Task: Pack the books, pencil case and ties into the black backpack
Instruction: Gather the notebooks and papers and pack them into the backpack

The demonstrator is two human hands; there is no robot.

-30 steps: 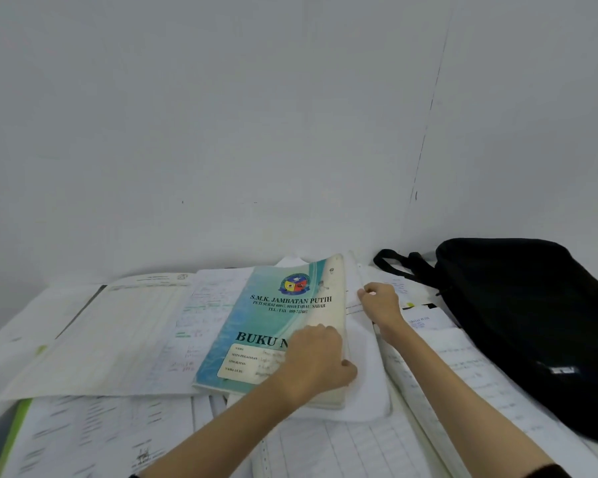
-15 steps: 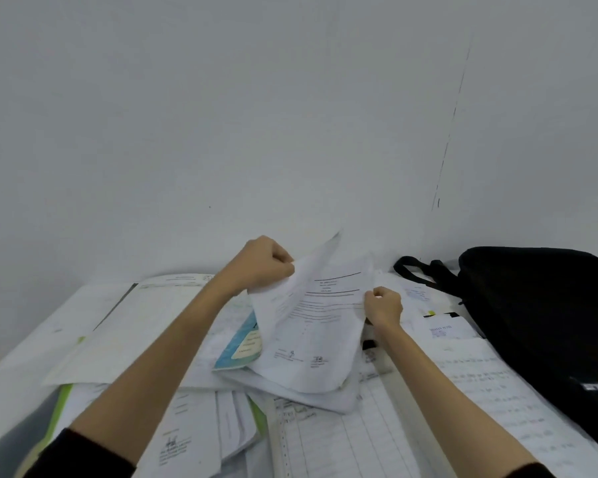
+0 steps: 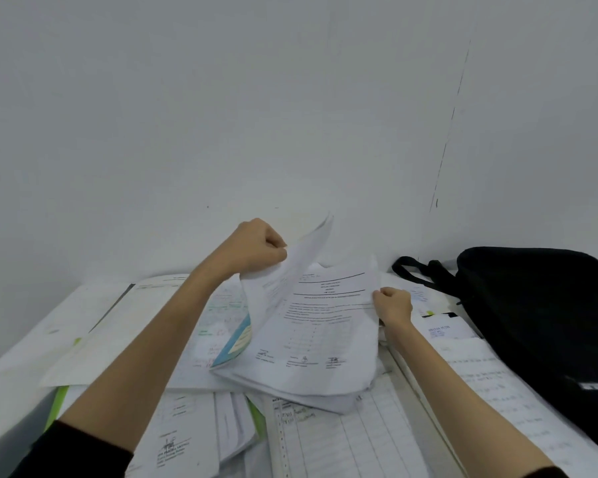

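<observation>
Loose printed papers [image 3: 94,343] cover the worktop [image 3: 21,339] at nine o'clock. The left hand [image 3: 252,248] pinches a lifted sheet [image 3: 290,270] in curled fingers. A teal book [image 3: 237,341] peeks out beneath. The right hand [image 3: 392,305], fingers curled, grips the paper stack [image 3: 318,339] at its edge. The black backpack [image 3: 539,326] lies at three o'clock.

The left hand [image 3: 256,248] pinches a raised white sheet [image 3: 287,277] by its top edge, while the right hand [image 3: 392,305] grips the right edge of a printed page [image 3: 321,336] atop a paper stack. A teal book [image 3: 237,343] peeks out beneath the stack. The black backpack [image 3: 546,326] lies to the right against the white wall [image 3: 221,115], on scattered papers [image 3: 342,439].
</observation>
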